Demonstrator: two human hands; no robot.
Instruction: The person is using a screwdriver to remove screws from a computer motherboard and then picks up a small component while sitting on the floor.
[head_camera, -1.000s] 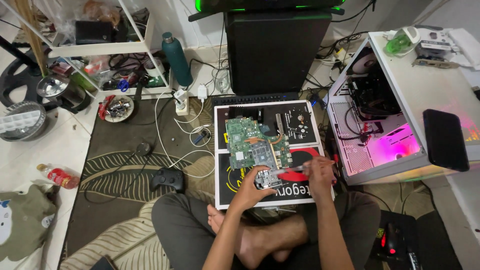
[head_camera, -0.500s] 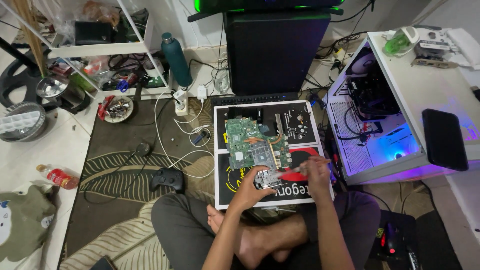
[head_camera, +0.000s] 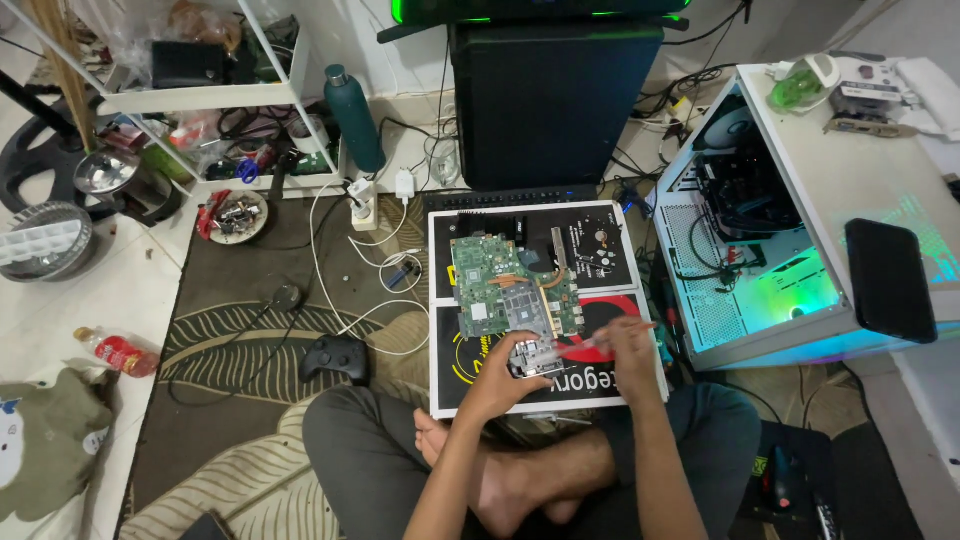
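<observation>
Sitting at twelve o'clock from the person's crossed legs, the black mat (head_camera: 600, 395) carries a green circuit board (head_camera: 510, 285). At six o'clock of it, the left hand (head_camera: 510, 368) grips a small silver part (head_camera: 540, 355); the right hand (head_camera: 630, 345) pinches a thin tool (head_camera: 590, 343).

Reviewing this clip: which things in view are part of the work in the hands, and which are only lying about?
In use: left hand on a small metal part; right hand with a thin tool; green circuit board; black work mat.

Lying about: game controller, teal bottle, red bottle, lit computer case.
</observation>
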